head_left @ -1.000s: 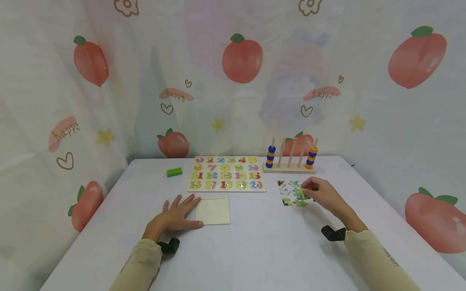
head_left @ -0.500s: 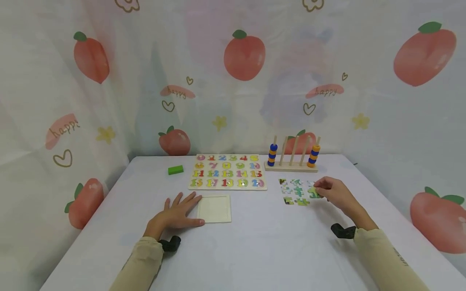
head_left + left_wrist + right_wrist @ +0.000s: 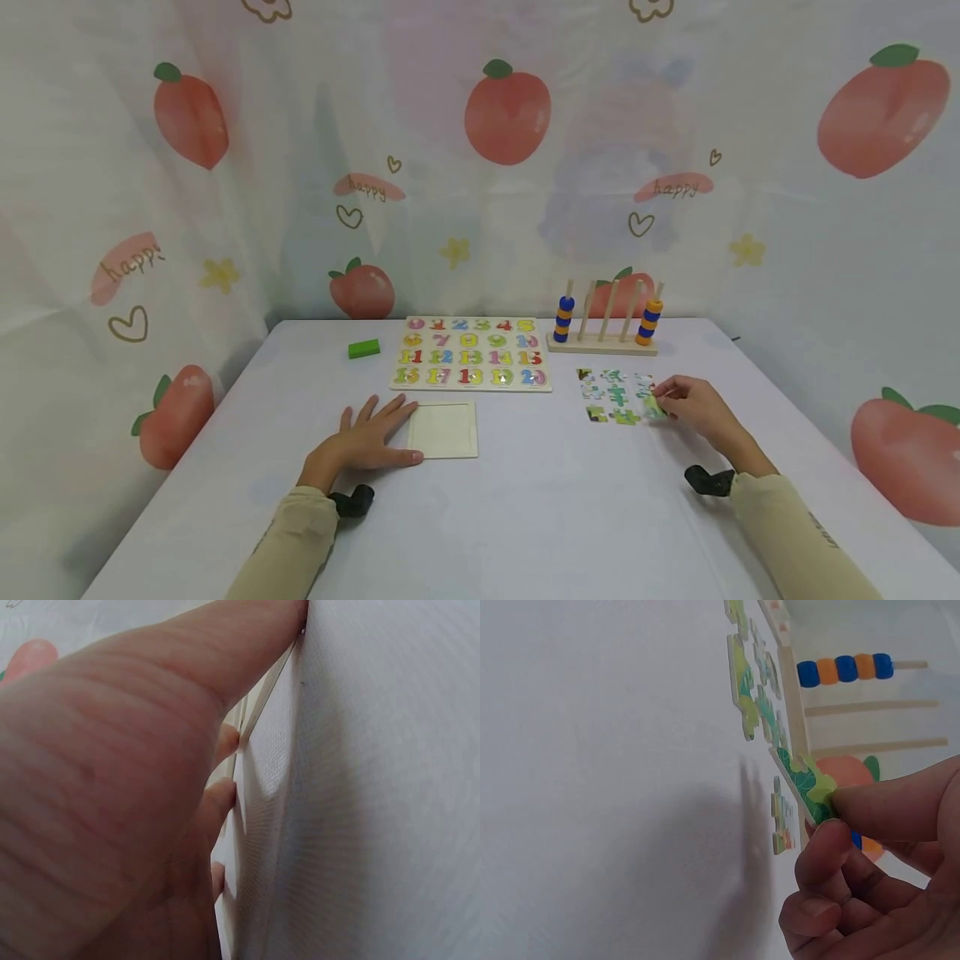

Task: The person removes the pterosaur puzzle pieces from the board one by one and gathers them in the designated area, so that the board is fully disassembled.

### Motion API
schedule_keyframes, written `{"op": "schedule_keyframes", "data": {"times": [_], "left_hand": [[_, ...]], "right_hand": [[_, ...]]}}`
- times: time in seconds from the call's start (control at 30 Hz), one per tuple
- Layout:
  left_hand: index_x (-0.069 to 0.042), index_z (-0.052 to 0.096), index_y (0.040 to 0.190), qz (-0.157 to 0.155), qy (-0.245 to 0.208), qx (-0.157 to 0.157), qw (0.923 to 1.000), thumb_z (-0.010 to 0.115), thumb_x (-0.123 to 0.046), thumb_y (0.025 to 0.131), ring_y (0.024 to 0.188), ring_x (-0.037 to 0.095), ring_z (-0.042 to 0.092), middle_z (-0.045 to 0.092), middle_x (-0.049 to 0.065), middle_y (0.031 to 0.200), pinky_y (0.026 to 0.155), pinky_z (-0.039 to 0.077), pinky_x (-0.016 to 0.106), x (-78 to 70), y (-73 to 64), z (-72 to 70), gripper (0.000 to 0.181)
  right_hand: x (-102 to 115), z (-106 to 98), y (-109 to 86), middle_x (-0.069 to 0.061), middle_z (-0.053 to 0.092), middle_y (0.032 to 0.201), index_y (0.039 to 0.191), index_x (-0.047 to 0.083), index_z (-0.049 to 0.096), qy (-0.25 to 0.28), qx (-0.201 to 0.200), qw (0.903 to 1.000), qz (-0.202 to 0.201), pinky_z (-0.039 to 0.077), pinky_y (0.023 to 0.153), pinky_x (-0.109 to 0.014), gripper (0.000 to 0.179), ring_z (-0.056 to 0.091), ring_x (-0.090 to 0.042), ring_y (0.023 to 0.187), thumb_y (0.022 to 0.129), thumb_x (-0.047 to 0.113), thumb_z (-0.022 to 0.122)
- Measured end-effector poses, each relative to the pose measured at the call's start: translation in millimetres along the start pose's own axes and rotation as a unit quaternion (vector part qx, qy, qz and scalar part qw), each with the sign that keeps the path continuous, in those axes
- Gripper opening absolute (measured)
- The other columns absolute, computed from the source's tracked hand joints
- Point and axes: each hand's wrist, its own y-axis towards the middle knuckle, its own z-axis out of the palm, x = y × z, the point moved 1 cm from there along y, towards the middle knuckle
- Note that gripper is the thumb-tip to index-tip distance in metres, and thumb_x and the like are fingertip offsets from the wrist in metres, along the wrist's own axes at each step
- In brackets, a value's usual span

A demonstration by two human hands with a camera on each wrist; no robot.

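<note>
Between thumb and fingers my right hand (image 3: 701,412) pinches a green jigsaw puzzle piece (image 3: 804,784), tilted and raised off the white tabletop in the right wrist view. Several other jigsaw pieces (image 3: 617,395) lie in loose rows just left of that hand. My left hand (image 3: 363,442) lies spread, its thumb and index fingertip at the left edge of a square, pale puzzle tray (image 3: 444,430) with a raised rim. No piece lies in the tray. The left wrist view is mostly filled by the palm and thumb (image 3: 225,652).
Behind the tray lies a number board (image 3: 471,354) with colourful numerals. A wooden bead rack (image 3: 602,344) with upright pegs and blue and orange beads stands at the back right. To the board's left is a green block (image 3: 363,349). A fruit-print curtain (image 3: 480,208) borders the table.
My right hand has moved right with the green puzzle piece, away from the middle of the other pieces, then slightly nearer to me. The left hand has stayed at the tray.
</note>
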Motion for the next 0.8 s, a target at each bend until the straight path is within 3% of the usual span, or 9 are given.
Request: {"op": "schedule_keyframes", "data": {"times": [0.37,0.6,0.8], "left_hand": [[-0.022,0.035,0.169,0.014,-0.008,0.000,0.9999,0.071,-0.075,0.089,0.161,0.049,0.002,0.019,0.011,0.178,0.121,-0.008,0.074,0.0,0.1,2.6,0.103],[-0.022,0.033,0.170,0.019,-0.016,0.007,0.9997,0.071,-0.073,0.089,0.162,0.048,0.000,0.018,0.010,0.178,0.122,-0.008,0.073,-5.5,-2.5,1.0,0.103],[-0.020,0.032,0.170,0.019,-0.024,0.011,0.9995,0.070,-0.073,0.090,0.161,0.048,0.002,0.019,0.010,0.178,0.122,-0.007,0.073,-5.1,-2.3,0.5,0.103]], "right_hand": [[-17,5,-0.1,-0.009,0.066,0.090,0.115,-0.008,0.066,-0.017,-0.005,0.9998,0.006,0.047,0.066,-0.032,0.019,0.058,-0.021,0.076,0.102,0.006,0.063],[-18,7,-6.3,-0.018,0.069,0.099,0.113,-0.007,0.067,-0.047,-0.018,0.9987,-0.005,0.052,0.068,-0.035,0.016,0.061,-0.028,0.084,0.102,0.005,0.061],[-16,8,-5.7,-0.020,0.066,0.099,0.111,-0.005,0.067,-0.101,-0.030,0.9944,-0.004,0.048,0.071,-0.039,0.014,0.058,-0.032,0.088,0.102,0.005,0.062]]}}
